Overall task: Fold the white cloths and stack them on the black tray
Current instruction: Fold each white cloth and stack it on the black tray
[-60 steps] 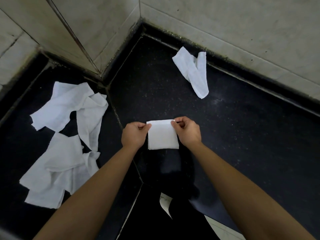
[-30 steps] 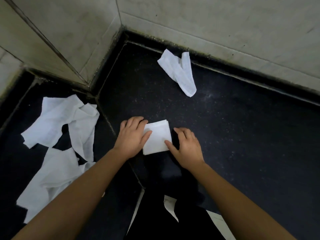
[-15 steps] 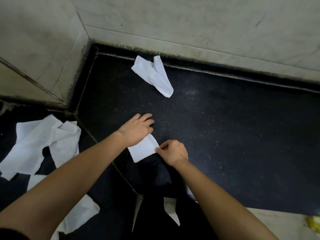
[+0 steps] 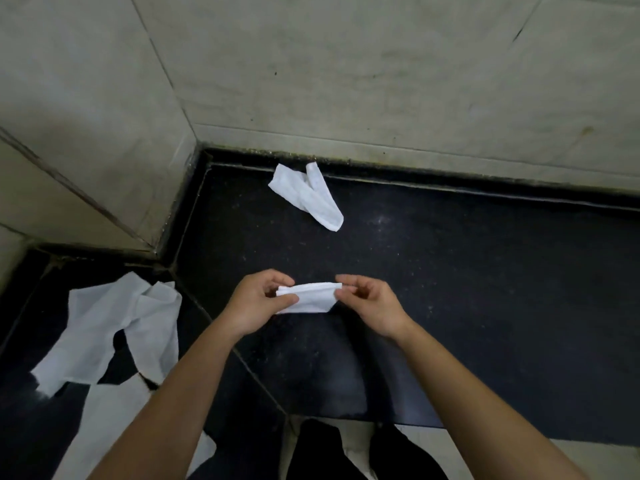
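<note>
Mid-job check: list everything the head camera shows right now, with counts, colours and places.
folded cloth: one, white, held above the counter between both hands
loose cloth: one, white, crumpled on the counter by the back wall
unfolded cloths: a pile, count unclear, white, on the counter's left section
counter: one, black and speckled, set into a wall corner; no separate tray can be told apart
wall tiles: several, pale grey-beige, behind and to the left of the counter
dark clothing: the person's, black, bottom edge below the counter
left hand: one, fingers pinch the folded cloth's left end
right hand: one, fingers pinch the folded cloth's right end
</note>
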The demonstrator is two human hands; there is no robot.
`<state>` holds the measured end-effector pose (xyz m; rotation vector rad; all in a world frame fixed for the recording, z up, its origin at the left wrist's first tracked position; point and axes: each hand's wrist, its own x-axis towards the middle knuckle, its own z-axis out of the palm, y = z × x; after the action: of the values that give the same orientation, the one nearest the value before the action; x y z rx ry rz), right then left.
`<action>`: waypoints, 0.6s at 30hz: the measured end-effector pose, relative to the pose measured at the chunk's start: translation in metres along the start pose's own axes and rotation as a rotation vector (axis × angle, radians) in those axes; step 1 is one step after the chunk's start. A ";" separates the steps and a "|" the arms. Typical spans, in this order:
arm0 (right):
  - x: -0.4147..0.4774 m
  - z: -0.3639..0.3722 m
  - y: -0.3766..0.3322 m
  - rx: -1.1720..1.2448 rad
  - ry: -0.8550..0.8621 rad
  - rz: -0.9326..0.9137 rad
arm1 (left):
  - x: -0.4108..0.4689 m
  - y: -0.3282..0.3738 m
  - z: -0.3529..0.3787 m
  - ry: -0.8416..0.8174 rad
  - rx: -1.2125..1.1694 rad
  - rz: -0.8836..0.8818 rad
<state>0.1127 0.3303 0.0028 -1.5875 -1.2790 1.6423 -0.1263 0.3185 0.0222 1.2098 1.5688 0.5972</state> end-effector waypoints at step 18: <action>-0.212 -0.228 -0.001 0.395 0.398 -0.251 | -0.098 0.195 0.235 -0.203 -0.521 0.170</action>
<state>0.3683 0.2080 0.1325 -1.3580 -0.8458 1.2485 0.1642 0.2571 0.1431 0.9712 1.0559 0.8985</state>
